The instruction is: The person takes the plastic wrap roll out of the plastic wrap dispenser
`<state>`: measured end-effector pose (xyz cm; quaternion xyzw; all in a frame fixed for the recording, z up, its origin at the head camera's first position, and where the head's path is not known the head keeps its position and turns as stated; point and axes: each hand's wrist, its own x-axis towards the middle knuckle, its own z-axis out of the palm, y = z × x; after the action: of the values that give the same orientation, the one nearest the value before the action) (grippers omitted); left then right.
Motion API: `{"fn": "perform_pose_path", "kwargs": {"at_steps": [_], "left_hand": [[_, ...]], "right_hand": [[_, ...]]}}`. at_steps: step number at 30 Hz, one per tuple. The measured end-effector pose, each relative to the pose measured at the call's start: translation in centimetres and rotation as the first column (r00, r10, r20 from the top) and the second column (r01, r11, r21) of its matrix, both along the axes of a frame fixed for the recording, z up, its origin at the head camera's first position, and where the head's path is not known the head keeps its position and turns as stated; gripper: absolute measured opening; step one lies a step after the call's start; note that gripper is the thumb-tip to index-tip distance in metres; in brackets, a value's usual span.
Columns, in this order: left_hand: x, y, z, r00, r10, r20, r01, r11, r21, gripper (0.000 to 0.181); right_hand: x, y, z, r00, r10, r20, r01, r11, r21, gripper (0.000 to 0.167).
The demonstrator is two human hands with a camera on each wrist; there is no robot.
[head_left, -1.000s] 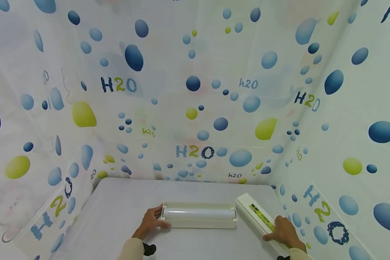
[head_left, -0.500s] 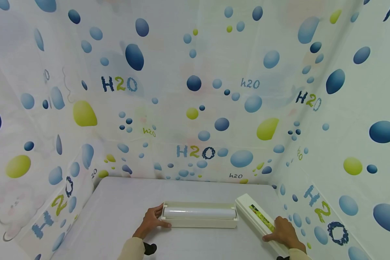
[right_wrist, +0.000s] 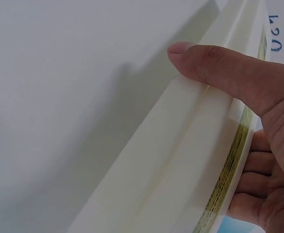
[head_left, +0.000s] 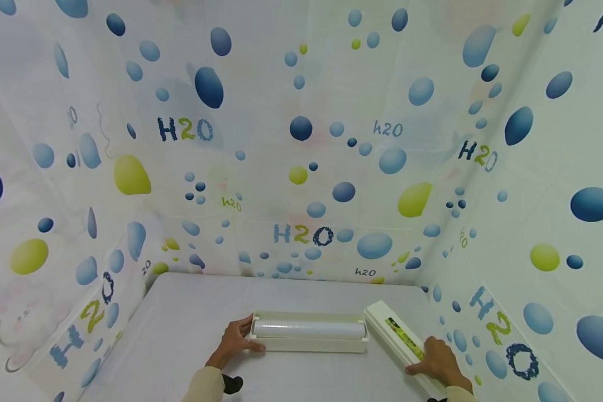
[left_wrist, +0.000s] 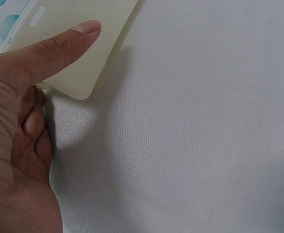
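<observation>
A cream box [head_left: 311,345] with a clear film roll [head_left: 309,329] inside lies on the table. My left hand [head_left: 235,341] grips its left end; in the left wrist view the thumb of the left hand [left_wrist: 25,97] presses the box's side [left_wrist: 79,73], and the other fingers are partly hidden behind it. To the right, a long cream lid [head_left: 384,318] with a green and yellow label lies slanted, its far end close to the box's right end. My right hand [head_left: 439,360] grips the lid across its width; the right wrist view shows the thumb of that hand [right_wrist: 248,87] on one long side of the lid [right_wrist: 181,141], fingers on the other.
The table [head_left: 191,301] has a white cloth. Curtains [head_left: 301,195] printed with blue and green drops and "H2O" stand behind it and on both sides. A dark object [head_left: 233,384] shows at the left sleeve [head_left: 204,385].
The head view has shifted very slightly. Both hands keep their grips, and neither the box nor the lid has clearly moved.
</observation>
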<state>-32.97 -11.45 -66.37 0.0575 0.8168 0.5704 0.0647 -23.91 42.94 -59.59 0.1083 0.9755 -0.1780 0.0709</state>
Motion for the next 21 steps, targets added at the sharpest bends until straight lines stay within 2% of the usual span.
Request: {"fn": "perform_pose_path", "kwargs": {"at_steps": [6, 14, 21], "left_hand": [[-0.14, -0.08, -0.36, 1.0, -0.006, 0.005, 0.006, 1.0, 0.015, 0.112], [0.03, -0.51, -0.43, 0.997, -0.056, -0.046, 0.055, 0.998, -0.019, 0.113], [-0.16, -0.41, -0.75, 0.998, -0.037, -0.044, 0.037, 0.999, -0.001, 0.113]], "right_hand": [[0.09, -0.04, -0.37, 1.0, 0.006, -0.007, -0.006, 1.0, 0.011, 0.074], [0.19, -0.25, -0.69, 1.0, -0.008, 0.006, 0.008, 1.0, 0.026, 0.074], [0.47, -0.48, -0.8, 1.0, 0.007, 0.0, -0.007, 1.0, 0.029, 0.075]]}}
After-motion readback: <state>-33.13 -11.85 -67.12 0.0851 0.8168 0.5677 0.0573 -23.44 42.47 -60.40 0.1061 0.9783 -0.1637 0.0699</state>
